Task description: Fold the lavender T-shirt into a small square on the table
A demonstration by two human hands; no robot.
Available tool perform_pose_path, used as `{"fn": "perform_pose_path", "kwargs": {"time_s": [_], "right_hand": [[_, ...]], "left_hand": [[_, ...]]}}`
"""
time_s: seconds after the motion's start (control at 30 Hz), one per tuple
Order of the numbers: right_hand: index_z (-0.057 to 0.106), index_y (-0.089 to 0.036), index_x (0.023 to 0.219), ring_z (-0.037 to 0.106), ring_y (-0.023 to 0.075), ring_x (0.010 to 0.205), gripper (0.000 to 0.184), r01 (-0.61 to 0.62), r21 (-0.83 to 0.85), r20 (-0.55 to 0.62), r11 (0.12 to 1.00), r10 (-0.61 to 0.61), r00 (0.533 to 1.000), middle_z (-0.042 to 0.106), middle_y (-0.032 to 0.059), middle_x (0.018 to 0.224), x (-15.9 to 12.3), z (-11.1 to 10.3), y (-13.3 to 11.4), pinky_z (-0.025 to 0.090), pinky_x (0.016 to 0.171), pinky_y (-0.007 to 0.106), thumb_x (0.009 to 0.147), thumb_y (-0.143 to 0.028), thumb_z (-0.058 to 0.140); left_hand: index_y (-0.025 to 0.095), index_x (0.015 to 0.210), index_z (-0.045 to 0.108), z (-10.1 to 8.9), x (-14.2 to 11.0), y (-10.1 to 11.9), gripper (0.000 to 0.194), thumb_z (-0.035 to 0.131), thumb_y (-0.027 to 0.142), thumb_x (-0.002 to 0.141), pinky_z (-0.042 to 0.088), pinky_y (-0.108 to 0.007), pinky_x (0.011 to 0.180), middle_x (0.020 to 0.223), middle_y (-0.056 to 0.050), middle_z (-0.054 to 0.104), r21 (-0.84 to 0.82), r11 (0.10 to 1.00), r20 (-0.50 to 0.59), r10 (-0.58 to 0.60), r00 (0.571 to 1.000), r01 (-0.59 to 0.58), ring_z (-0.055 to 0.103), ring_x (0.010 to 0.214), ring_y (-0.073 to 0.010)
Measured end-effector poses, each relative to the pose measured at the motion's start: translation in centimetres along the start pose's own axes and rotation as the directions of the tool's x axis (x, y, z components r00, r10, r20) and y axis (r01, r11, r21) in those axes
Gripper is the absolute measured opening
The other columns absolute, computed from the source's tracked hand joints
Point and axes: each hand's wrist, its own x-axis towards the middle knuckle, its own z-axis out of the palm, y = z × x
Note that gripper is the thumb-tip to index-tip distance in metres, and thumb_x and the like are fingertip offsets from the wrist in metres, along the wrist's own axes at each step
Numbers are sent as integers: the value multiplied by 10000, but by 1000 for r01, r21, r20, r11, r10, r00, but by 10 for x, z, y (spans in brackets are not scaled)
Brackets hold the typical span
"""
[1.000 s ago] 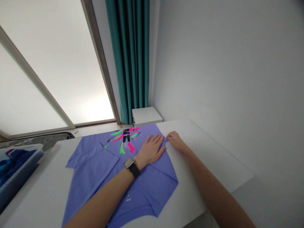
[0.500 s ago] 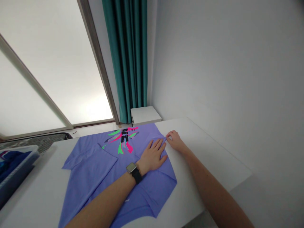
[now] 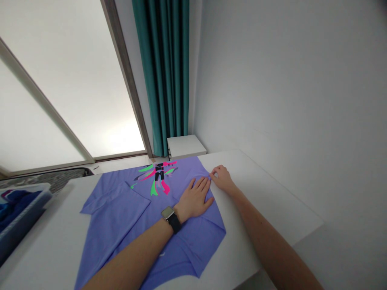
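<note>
The left hand (image 3: 195, 199) presses flat, fingers slightly spread, on the shirt (image 3: 145, 213); the right hand (image 3: 222, 178) pinches its edge just beside. The shirt lies partly folded on the bench (image 3: 248, 189), probably light, soft, easily creased, best gripped at edges.

Pale panels (image 3: 75, 60): glowing, brightest low down
Wall (image 3: 287, 100): dull grey, darkest upper right
Tabletop (image 3: 54, 241): soft shadow beside the bin (image 3: 27, 223)
Purple shirt (image 3: 136, 209): creases faintly shaded
</note>
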Motion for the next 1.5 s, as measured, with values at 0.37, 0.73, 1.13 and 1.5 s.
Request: {"fn": "perform_pose_path", "kwargs": {"time_s": [0.37,0.73,1.13,1.5], "right_hand": [[646,-197,873,538,215,1015,115,42,-2,0,999,-42,999,574,72,1011,0,-1,1,405,922,337,914,-266,563],[651,-206,906,542,218,1010,97,64,4,-7,998,-64,998,588,72,993,0,-3,0,406,918,341,902,-265,574],[707,-204,899,616,191,870,132,234,-66,233,970,-213,949,697,51,889,52,-16,-44,416,803,282,912,-234,580],[678,-178,934,633,200,928,144,258,-157,370,953,-185,910,714,81,990,58,-14,-65,418,792,270,924,-237,547]], "left_hand": [[167,1457,416,-3,0,1,586,318,506,989,231,-480,1189,1545,-116,397,11,1000,4,3,1000,-3,327,1438,-257],[154,1486,360,2,0,0,639,344,529,968,220,-483,1187,1551,-141,378,4,1000,-30,-27,999,27,317,1440,-276],[152,1471,375,-3,-1,2,630,317,536,975,197,-553,1185,1533,-156,400,2,999,2,-41,999,41,308,1443,-285],[146,1479,359,-7,-2,3,634,340,528,974,180,-534,1195,1537,-147,392,-11,999,10,-46,999,47,286,1449,-276]]}}
